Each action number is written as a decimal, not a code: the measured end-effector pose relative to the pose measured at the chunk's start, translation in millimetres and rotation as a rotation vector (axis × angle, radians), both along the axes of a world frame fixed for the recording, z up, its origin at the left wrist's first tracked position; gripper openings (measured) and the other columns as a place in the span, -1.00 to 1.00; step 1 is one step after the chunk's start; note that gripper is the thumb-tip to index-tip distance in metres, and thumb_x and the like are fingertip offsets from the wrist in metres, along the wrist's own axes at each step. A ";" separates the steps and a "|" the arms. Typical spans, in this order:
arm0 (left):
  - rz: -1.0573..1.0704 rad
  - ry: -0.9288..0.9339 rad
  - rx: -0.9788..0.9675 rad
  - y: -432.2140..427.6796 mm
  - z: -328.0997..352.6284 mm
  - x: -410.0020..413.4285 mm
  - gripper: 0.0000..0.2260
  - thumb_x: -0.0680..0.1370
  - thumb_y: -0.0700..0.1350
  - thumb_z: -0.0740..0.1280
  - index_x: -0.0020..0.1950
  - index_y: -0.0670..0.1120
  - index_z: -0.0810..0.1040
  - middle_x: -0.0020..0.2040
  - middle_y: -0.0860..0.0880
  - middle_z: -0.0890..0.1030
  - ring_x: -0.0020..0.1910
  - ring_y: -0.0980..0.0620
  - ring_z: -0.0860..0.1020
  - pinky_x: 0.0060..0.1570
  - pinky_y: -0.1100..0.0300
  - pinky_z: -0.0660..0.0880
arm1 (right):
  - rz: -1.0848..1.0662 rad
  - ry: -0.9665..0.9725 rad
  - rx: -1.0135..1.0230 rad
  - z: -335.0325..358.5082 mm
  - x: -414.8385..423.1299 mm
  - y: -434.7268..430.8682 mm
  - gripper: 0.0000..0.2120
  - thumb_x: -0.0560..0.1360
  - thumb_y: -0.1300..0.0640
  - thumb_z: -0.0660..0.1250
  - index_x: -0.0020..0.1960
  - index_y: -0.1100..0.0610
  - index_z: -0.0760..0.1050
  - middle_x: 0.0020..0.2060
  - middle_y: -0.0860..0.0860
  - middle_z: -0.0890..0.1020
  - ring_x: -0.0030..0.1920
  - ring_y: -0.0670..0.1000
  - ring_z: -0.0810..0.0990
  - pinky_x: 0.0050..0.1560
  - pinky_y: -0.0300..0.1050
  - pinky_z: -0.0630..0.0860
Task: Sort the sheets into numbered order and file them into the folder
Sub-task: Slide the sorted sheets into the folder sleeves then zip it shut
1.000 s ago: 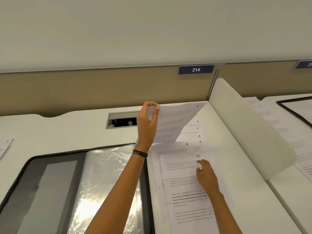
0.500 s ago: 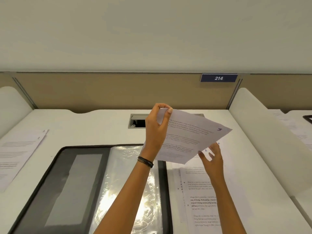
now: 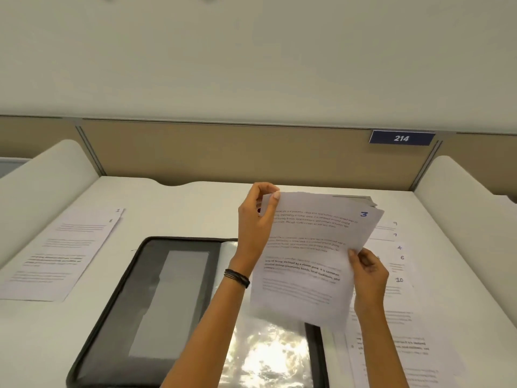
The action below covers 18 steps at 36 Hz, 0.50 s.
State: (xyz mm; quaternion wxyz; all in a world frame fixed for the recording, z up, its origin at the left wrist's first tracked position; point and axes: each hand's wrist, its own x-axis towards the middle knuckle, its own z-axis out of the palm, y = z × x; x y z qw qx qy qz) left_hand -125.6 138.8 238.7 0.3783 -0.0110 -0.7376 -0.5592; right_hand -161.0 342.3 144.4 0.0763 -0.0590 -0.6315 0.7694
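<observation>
Left hand point(image 3: 253, 228) and right hand point(image 3: 369, 273) pinch the white printed sheet marked 3 point(image 3: 307, 247); the white pile showing 1 point(image 3: 64, 247) lies left, nearer the left grip.

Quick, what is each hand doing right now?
Left hand: pinches the top corner of the white printed sheet numbered 3.
Right hand: pinches that sheet's right edge.

Bare desk point(image 3: 173, 208) lies open behind the open folder point(image 3: 156, 303) and between it and the left sheets point(image 3: 64, 253). White side dividers point(image 3: 42, 177) and the rear partition point(image 3: 223, 152) wall the space in.
</observation>
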 end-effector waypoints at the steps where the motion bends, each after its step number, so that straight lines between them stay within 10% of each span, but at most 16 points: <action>1: -0.002 -0.020 -0.004 -7.2 -1.9 1.3 -0.97 0.59 -0.10 0.27 -0.01 0.03 0.44 -0.09 0.11 0.57 -0.11 0.22 0.55 -0.16 0.40 0.46 | -0.007 -0.017 -0.017 -1.0 0.9 -5.8 -0.84 0.51 0.26 0.34 0.08 0.22 0.57 -0.07 0.05 0.67 -0.09 0.01 0.64 -0.07 -0.14 0.62; 18: -0.009 -0.451 0.085 -114.4 -74.0 53.8 -0.75 0.58 -0.10 0.30 0.25 0.07 0.42 0.03 0.09 0.57 0.03 0.20 0.53 -0.05 0.47 0.47 | -0.132 -0.285 -0.334 -12.1 21.9 -86.2 -0.89 0.54 0.33 0.26 0.03 0.22 0.51 -0.16 0.02 0.59 -0.19 -0.03 0.57 -0.34 -0.31 0.57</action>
